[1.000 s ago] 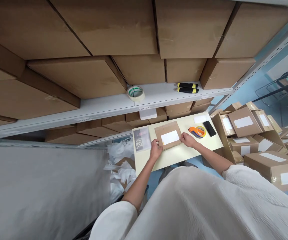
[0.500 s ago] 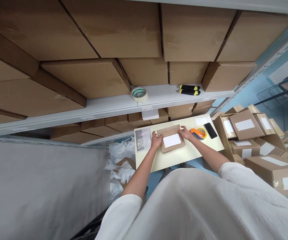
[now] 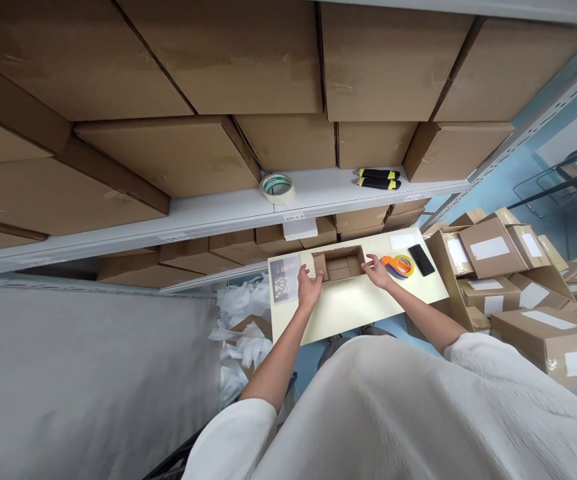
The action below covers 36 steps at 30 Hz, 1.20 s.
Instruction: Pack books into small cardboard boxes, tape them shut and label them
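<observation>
A small cardboard box (image 3: pixel 339 254) stands on the cream tabletop, its top open toward me so that its inner walls and bottom show. My left hand (image 3: pixel 310 288) grips the box's left side, thumb at the rim and fingers outside. At the opposite end, my right hand (image 3: pixel 377 272) holds the right wall between thumb and fingers. Just right of that hand lies an orange tape dispenser (image 3: pixel 393 265) with a yellow ring. A black phone (image 3: pixel 421 260) is beyond it. Left of the box is a printed sheet (image 3: pixel 285 279).
Over the table (image 3: pixel 338 320) runs a shelf (image 3: pixel 318 188) with large cartons, a tape roll (image 3: pixel 277 189) and two black-and-yellow cutters (image 3: pixel 378 179). Labelled parcels (image 3: pixel 491 249) are piled in a big carton at right. White plastic wrapping (image 3: pixel 243 303) lies at left.
The box's lid with its white label has swung out of sight, and the inside now shows. Both hands have shifted slightly to the box's two ends.
</observation>
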Available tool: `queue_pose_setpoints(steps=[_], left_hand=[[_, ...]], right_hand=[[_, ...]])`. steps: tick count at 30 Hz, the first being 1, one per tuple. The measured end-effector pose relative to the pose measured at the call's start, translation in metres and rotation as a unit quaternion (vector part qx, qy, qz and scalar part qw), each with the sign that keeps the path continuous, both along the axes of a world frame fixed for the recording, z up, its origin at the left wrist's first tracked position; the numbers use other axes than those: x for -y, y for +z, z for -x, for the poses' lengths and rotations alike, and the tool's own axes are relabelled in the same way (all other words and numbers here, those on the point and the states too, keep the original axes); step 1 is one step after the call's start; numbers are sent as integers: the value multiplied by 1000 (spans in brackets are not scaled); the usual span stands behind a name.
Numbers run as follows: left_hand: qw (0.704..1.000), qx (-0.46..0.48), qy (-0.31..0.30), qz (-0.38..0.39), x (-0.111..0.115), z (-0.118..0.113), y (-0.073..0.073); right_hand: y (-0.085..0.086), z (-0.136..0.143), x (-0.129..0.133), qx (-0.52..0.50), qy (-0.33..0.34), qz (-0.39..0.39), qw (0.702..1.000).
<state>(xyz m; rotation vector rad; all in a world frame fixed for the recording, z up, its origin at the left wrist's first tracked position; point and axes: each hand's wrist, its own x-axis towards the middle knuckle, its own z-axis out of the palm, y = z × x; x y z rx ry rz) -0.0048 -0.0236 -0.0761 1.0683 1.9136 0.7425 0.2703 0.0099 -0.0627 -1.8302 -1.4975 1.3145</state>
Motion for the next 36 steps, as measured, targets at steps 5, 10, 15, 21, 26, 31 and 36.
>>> queue_pose_setpoints(steps=[5, 10, 15, 21, 26, 31, 36], left_hand=[[990, -87, -63, -89, 0, -1, 2], [932, -140, -287, -169, -19, -6, 17], [888, -184, -402, -126, -29, -6, 26], [879, -247, -389, -125, -15, 15, 27], [923, -227, -307, -47, -7, 37, 12], [950, -108, -292, 5, -6, 43, -10], [966, -37, -254, -42, 10, 41, -23]], right_hand=[[-1, -9, -1, 97, 51, -92, 990], [20, -6, -13, 274, 255, -244, 895], [35, 6, -29, 314, 393, -247, 828], [30, 7, -40, 327, 393, -158, 845], [16, 8, -51, 298, 398, -88, 863], [-3, 16, -63, 293, 398, -45, 868], [-13, 17, -66, 300, 412, -55, 859]])
